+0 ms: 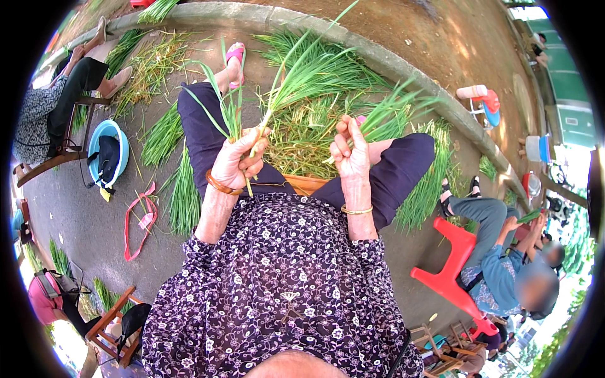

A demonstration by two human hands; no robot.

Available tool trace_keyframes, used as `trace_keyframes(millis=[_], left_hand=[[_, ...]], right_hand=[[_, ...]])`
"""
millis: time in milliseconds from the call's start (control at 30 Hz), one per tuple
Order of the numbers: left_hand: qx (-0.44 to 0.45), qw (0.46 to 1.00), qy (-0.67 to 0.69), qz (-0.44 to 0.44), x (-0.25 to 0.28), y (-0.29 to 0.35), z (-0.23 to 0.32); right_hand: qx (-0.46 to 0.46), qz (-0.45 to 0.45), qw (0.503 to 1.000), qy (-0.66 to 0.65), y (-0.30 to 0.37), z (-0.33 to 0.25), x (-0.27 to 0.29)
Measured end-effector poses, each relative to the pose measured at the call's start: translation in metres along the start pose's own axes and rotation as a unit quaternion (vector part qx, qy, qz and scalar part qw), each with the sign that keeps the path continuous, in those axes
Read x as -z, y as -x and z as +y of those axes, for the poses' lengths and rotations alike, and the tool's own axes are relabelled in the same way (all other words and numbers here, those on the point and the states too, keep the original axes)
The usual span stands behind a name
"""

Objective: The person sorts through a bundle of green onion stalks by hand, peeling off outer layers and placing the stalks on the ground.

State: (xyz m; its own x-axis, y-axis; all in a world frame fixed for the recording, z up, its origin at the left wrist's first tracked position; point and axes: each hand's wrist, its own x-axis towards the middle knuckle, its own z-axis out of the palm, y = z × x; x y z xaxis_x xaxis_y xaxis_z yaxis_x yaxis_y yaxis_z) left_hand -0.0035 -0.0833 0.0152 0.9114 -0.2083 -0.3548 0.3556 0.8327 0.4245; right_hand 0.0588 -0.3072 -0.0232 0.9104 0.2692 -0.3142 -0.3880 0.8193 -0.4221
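My left hand (240, 160), a bracelet at its wrist, is closed around a few chives (234, 116). Their leaves point up and their pale stem ends stick out below the fingers. A longer bunch of chives (283, 94) rises beside it, its white stems at my fingertips. My right hand (351, 149) is raised over my right thigh, thumb and fingertips pinched together; what lies between them is hidden. Behind that hand fans another bunch of chives (394, 116), and I cannot tell whether it is gripped. Between my legs lies a heap of yellowish trimmings (299, 142).
More chives (334, 66) lie along the stone curb (252, 17) and beside both my legs. A blue basin (101, 137) holding a black bag and a red strap (140, 220) are on my left. At right, a person sits by a red plastic stool (446, 258); another sits far left.
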Motion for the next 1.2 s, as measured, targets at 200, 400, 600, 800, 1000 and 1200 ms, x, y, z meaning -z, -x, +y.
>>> trace_keyframes(millis=[200, 400, 600, 800, 1000, 1200], left_hand=[[-0.003, 0.995, -0.096, 0.04, -0.006, 0.0, -0.007], [-0.011, 0.98, -0.181, 0.081, -0.012, 0.001, -0.019], [-0.016, 0.973, -0.215, 0.083, -0.012, 0.003, -0.027], [-0.041, 0.953, -0.286, 0.087, -0.013, 0.005, -0.031], [-0.05, 0.934, -0.345, 0.082, -0.012, 0.006, -0.033], [-0.039, 0.934, -0.347, 0.072, -0.01, 0.008, -0.031]], right_hand=[[0.03, -0.027, 0.992, 0.121, 0.016, -0.003, -0.042], [0.011, -0.065, 0.979, 0.192, 0.023, -0.007, -0.067], [-0.022, -0.016, 0.961, 0.276, 0.019, -0.009, -0.073], [-0.04, 0.002, 0.947, 0.32, 0.013, -0.014, -0.069], [-0.07, 0.03, 0.939, 0.335, 0.011, -0.015, -0.068], [-0.057, 0.057, 0.941, 0.329, 0.008, -0.016, -0.059]])
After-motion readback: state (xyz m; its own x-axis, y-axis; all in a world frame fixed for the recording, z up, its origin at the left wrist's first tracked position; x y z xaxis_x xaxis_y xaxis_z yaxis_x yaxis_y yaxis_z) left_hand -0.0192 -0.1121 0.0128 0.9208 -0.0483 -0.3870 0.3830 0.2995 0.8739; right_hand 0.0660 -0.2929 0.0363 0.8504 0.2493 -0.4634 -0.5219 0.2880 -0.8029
